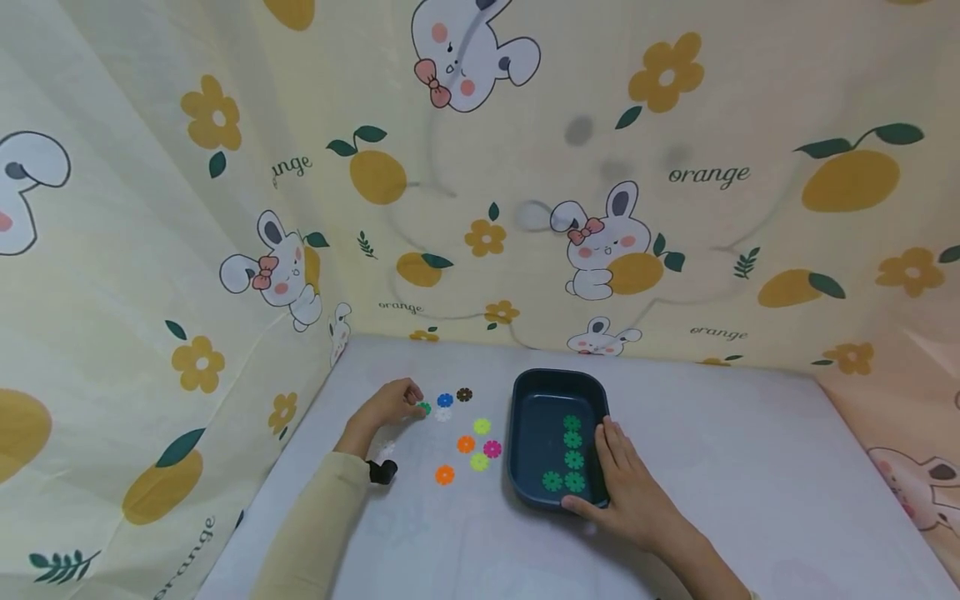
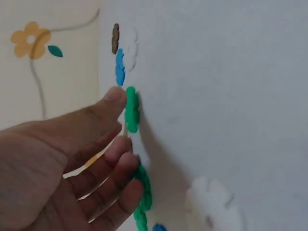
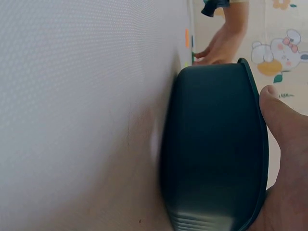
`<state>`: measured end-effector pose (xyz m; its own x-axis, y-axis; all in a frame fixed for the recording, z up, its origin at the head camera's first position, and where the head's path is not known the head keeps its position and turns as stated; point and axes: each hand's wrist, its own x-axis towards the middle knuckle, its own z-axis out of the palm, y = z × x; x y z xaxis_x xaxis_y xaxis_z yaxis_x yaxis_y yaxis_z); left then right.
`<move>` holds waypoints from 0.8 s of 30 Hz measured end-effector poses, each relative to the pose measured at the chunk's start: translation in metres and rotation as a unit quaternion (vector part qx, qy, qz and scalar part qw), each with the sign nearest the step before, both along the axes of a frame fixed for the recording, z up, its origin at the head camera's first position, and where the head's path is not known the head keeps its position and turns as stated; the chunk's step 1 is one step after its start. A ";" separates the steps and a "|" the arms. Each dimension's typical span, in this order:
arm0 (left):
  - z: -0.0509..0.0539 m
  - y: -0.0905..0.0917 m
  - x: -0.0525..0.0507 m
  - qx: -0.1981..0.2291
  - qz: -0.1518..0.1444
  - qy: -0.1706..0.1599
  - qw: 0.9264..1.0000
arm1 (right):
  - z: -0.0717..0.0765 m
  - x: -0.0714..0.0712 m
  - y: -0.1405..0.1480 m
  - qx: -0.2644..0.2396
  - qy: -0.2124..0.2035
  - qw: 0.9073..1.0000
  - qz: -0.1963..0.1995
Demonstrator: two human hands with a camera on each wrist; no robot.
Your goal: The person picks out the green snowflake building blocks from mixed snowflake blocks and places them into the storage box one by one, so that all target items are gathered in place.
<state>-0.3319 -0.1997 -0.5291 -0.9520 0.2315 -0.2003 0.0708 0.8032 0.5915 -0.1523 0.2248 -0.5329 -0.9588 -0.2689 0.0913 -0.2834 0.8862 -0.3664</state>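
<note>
- One green disc (image 1: 424,408) is right at the fingertips of the left hand (image 1: 386,404), on the left part of the tabletop (image 1: 405,542).
- That hand has its fingers bent and its thumb against the disc's edge; I cannot tell whether it is truly pinched.
- Off to the disc's right, well apart, stands the dark tray (image 1: 532,425), its long axis running away from the person. Its left long side faces the disc, which sits about level with the tray's far half.
- Between them lie loose discs, among them a blue disc (image 1: 446,401), a magenta disc (image 1: 492,449) and an orange disc (image 1: 466,444).
- The right hand (image 1: 637,496) is by far the nearer to the tray: fingers straight along its right side, thumb spread to the near rim, nothing grasped.
- Inside, five green pieces (image 1: 573,459) form an L toward the right wall.
</note>
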 end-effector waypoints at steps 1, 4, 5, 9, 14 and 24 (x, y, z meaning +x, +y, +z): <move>-0.002 0.001 0.000 -0.007 0.004 0.002 1.000 | 0.000 0.000 0.000 0.001 0.000 1.000 0.000; -0.004 0.004 0.001 -0.029 0.011 0.010 0.999 | 0.000 0.000 0.000 0.003 0.001 1.000 0.000; -0.004 0.005 0.001 -0.036 0.013 0.014 0.999 | 0.000 0.000 0.000 0.003 0.002 1.000 0.000; -0.005 0.008 0.002 -0.053 0.016 0.025 0.998 | 0.000 0.001 0.000 0.002 0.000 1.000 0.001; -0.008 0.010 0.000 -0.053 0.010 0.035 0.998 | -0.001 0.001 0.000 0.002 0.003 1.000 0.001; 0.002 0.016 0.004 0.035 -0.023 0.056 0.998 | -0.004 0.003 0.001 -0.015 0.012 1.000 0.002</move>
<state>-0.3282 -0.1834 -0.5276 -0.9558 0.2845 -0.0747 0.1751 0.7543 0.6327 -0.1495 0.2254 -0.5365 -0.9553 -0.2693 0.1220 -0.2956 0.8737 -0.3864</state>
